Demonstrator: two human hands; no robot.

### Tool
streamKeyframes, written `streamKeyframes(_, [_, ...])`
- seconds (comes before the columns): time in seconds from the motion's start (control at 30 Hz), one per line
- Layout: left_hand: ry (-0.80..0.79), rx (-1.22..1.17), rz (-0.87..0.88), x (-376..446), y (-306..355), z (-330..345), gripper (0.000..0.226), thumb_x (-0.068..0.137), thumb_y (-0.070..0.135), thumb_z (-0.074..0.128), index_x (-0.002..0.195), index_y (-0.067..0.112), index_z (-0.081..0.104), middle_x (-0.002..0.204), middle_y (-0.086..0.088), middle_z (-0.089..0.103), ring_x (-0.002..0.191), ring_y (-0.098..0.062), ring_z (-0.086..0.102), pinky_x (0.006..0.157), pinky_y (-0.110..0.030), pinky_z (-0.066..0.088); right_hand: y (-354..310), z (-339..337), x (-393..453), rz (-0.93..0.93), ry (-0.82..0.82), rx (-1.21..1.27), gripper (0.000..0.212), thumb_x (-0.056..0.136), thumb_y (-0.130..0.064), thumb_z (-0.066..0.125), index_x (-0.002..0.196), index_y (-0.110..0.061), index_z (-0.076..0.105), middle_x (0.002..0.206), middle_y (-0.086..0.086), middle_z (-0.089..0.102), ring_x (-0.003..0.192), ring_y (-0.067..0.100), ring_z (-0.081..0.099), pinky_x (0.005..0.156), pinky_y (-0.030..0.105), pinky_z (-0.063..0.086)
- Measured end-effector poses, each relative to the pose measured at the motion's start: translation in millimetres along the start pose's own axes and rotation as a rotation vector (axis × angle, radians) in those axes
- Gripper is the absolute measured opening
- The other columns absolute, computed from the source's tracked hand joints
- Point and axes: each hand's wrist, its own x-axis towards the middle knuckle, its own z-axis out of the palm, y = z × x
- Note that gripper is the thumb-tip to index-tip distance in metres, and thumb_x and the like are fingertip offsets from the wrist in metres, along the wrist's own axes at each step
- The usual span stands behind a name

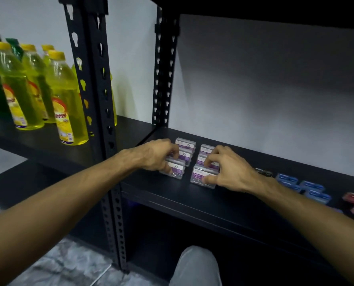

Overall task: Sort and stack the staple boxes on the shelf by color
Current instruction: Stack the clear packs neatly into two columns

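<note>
The purple-labelled clear boxes (194,159) sit on the black shelf (192,199) in 2 rows running away from the person. The left hand (155,155) pinches the left row's front box; the right hand (227,170) grips the right row's. Blue boxes (304,186) lie beyond the right hand.

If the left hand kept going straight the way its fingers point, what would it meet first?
Probably the right column of purple boxes, just across the gap. The left hand already grips the left column of purple boxes; depth is uncertain.
</note>
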Motion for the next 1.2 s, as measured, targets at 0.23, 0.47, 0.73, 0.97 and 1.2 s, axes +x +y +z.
streamKeyframes(0.23, [0.113,0.045,0.035,7.0,-1.9,8.3,0.042,0.076,0.042,0.078,0.108,0.025,0.058,0.109,0.007,0.041,0.095,-0.014,0.051,0.079,-0.031,0.047,0.2,8.4,4.7,-0.021,0.062,-0.053,0.044,0.076,-0.047,0.075,0.112,-0.026,0.060,0.132,-0.003,0.045,0.117,0.014,0.040,0.099,0.033,0.041])
streamKeyframes(0.47, [0.209,0.106,0.066,12.9,-5.6,12.9,0.075,0.073,0.047,0.078,0.136,0.023,0.043,0.129,0.000,0.042,0.111,-0.018,0.047,0.089,-0.034,0.047,2.2,12.7,11.2,-0.011,0.066,-0.031,0.041,0.077,-0.042,0.075,0.111,-0.025,0.058,0.137,-0.001,0.041,0.122,0.016,0.041,0.101,0.035,0.041])
streamKeyframes(0.73, [0.119,0.037,0.040,17.6,-6.8,4.7,0.093,0.073,0.044,0.080,0.149,0.023,0.030,0.136,0.001,0.039,0.115,-0.018,0.050,0.094,-0.036,0.048,7.0,12.0,16.7,0.025,0.011,-0.039,0.088,0.074,-0.051,0.077,0.144,-0.020,0.035,0.141,0.003,0.045,0.120,0.017,0.049,0.102,0.037,0.043])
streamKeyframes(0.97, [-0.009,-0.009,0.029,27.6,-5.8,3.3,0.085,0.075,0.043,0.080,0.147,0.023,0.038,0.133,0.000,0.042,0.117,-0.020,0.049,0.098,-0.038,0.047,7.4,8.0,18.7,0.020,-0.066,0.024,0.087,0.079,-0.045,0.076,0.150,-0.018,0.032,0.150,0.003,0.041,0.134,0.018,0.041,0.109,0.035,0.038])
streamKeyframes(1.2, [-0.028,-0.026,0.051,38.2,-2.2,4.3,0.082,0.078,0.042,0.079,0.146,0.020,0.039,0.129,0.000,0.040,0.111,-0.016,0.047,0.091,-0.026,0.042,11.3,8.7,20.5,-0.001,-0.053,0.055,0.081,0.080,-0.042,0.077,0.145,-0.015,0.038,0.143,0.004,0.046,0.127,0.018,0.045,0.103,0.029,0.037])
